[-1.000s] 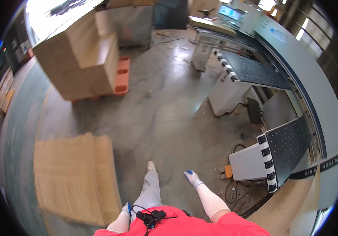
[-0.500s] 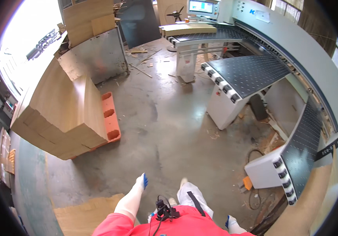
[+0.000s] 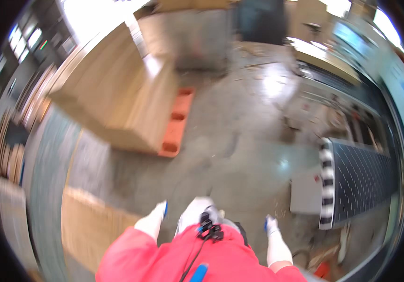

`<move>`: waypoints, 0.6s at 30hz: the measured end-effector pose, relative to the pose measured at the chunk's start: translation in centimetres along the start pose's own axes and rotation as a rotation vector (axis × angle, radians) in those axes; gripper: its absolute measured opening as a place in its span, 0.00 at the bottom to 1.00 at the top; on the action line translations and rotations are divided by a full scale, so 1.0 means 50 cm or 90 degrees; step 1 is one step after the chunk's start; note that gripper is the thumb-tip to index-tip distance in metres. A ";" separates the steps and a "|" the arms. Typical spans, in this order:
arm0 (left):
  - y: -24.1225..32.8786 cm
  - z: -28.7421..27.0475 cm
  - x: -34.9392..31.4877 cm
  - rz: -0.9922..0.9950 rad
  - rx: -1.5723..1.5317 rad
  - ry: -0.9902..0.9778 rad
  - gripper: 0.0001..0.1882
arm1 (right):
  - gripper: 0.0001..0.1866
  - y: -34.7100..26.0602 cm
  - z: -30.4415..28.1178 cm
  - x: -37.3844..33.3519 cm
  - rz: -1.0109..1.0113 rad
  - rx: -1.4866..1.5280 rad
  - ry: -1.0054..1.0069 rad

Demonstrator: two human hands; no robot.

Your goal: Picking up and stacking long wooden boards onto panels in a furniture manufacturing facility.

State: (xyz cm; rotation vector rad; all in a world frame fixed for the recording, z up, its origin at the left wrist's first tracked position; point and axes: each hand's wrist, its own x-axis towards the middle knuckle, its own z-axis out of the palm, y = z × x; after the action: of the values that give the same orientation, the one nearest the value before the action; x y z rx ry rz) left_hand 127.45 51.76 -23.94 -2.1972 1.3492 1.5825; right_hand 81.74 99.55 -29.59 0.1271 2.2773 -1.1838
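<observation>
My left hand hangs in front of my body on the left, in a white glove with blue on the palm side. My right hand is out to the right in the same kind of glove. No object shows in either hand, and neither touches anything. Motion blur smears the fingers of both, so their pose is unclear. Nearest the left hand is a flat wood-coloured sheet on the floor. The black-topped machine table stands beyond the right hand.
A tall stack of wood-coloured boards rests on an orange pallet ahead to the left. Another machine table with a pale board on it stands at the far right. Scraps litter the far floor. A black device with a cable hangs at my front.
My view has turned left, so the board stack and machine tables have shifted right in the picture. My right arm now shows further forward. My left hand remains in front of me.
</observation>
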 end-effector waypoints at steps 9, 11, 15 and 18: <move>0.052 0.138 0.259 -0.030 -0.126 0.188 0.33 | 0.19 -0.873 0.146 0.551 -0.066 0.081 -0.286; 0.314 0.263 0.251 -0.141 -0.116 0.092 0.30 | 0.18 -0.888 0.084 0.618 -0.032 -0.038 -0.273; 0.839 0.418 0.269 0.003 -0.002 -0.033 0.33 | 0.21 -0.859 -0.021 0.788 0.204 -0.138 -0.311; 1.204 0.565 0.271 0.219 0.082 -0.016 0.33 | 0.22 -0.862 -0.110 0.898 0.248 -0.041 -0.237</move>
State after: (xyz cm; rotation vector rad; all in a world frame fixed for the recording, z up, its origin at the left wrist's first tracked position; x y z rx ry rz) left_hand 65.81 23.44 -24.63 -1.9436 1.8437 1.5623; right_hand 27.52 70.19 -19.27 0.2857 1.8550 -0.8495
